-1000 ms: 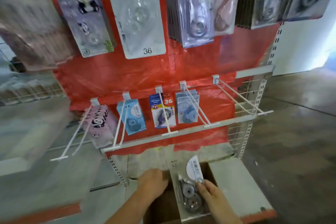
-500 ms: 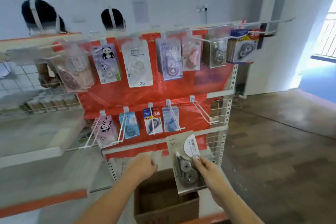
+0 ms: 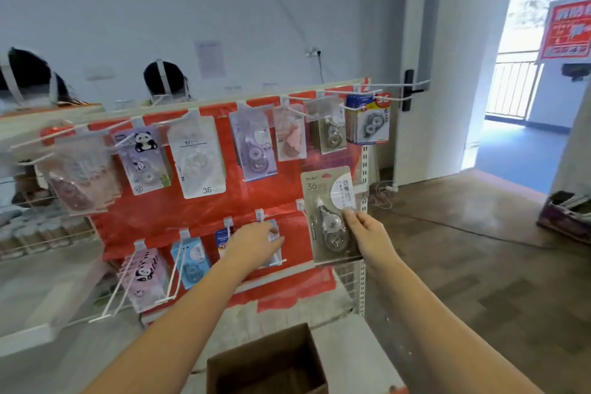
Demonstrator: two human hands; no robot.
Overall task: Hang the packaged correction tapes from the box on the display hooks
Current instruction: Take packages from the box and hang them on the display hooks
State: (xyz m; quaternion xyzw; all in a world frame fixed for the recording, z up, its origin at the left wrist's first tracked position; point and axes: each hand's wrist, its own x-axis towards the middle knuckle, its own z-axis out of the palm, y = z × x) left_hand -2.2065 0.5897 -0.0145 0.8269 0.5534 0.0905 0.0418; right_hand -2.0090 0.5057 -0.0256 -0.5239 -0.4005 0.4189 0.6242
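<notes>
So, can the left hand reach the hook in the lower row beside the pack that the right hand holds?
Probably yes. The left hand is already at the lower row, its fingers near that hook, and nothing lies between them. The right hand holds the pack just beside it.

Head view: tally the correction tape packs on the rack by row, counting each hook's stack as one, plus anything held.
Top-row stacks: 7
Lower-row stacks: 4, one partly hidden behind the left hand
Held pack, pinched in the right hand: 1
Total: 12
</notes>
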